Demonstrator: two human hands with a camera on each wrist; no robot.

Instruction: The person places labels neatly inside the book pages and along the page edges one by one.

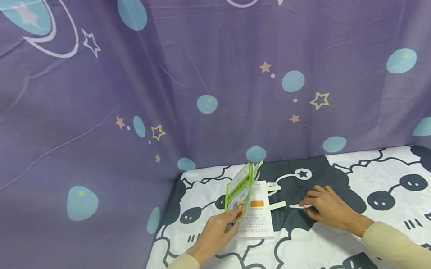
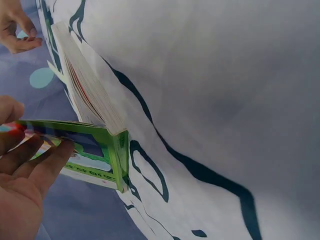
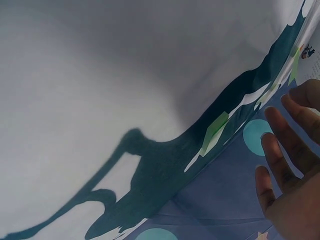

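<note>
My left hand (image 1: 217, 234) holds the raised green front cover (image 1: 240, 190) of a paperback book. In the left wrist view, its fingers (image 2: 55, 162) lie against the picture side of the cover, with the thumb at the edge. The book's white page block (image 2: 90, 82) lies on the cloth; a printed page (image 1: 253, 225) with an orange box shows. Pale green sticky tabs (image 1: 277, 206) stick out from the right page edge. My right hand (image 1: 329, 208) is right of these tabs, fingers loosely bent; in the right wrist view nothing shows between them.
A black-and-white cartoon sheep cloth (image 1: 317, 253) covers the table. A light green strip (image 3: 214, 134) shows over the cloth's dark patch in the right wrist view. Purple curtains (image 1: 239, 127) with moons and stars hang behind and at the left.
</note>
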